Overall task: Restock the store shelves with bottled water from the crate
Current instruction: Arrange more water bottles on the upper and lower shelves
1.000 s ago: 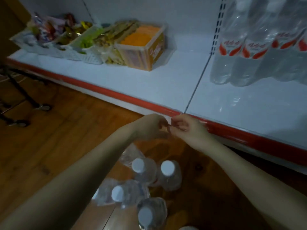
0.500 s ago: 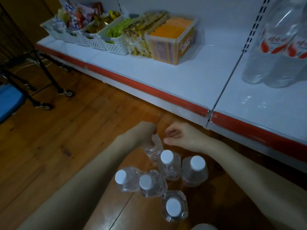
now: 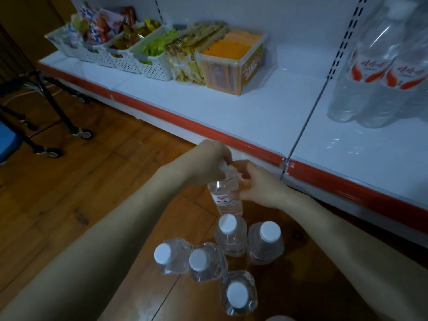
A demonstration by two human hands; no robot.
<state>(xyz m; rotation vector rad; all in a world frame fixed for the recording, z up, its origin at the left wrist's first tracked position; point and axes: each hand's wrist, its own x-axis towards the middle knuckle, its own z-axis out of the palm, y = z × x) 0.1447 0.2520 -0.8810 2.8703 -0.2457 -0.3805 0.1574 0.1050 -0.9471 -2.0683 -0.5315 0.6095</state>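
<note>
A small clear water bottle (image 3: 228, 200) with a white cap and a red-marked label hangs above the wooden floor, just in front of the shelf's red edge. My left hand (image 3: 208, 156) grips its cap and neck from above. My right hand (image 3: 257, 184) holds its shoulder from the right. Below them several more small white-capped bottles (image 3: 229, 237) stand together on the floor. The white shelf (image 3: 231, 107) has a bare stretch behind my hands. No crate is in view.
Large water bottles (image 3: 379, 72) with red labels stand at the shelf's right. White baskets of snacks (image 3: 129, 59) and an orange-filled clear box (image 3: 234, 63) line the shelf's back left. A black wheeled cart frame (image 3: 58, 112) stands on the floor at the left.
Both hands dropped from the shelf edge to the bottle group. The left hand took one bottle and has raised it, and the right hand has closed on its shoulder.
</note>
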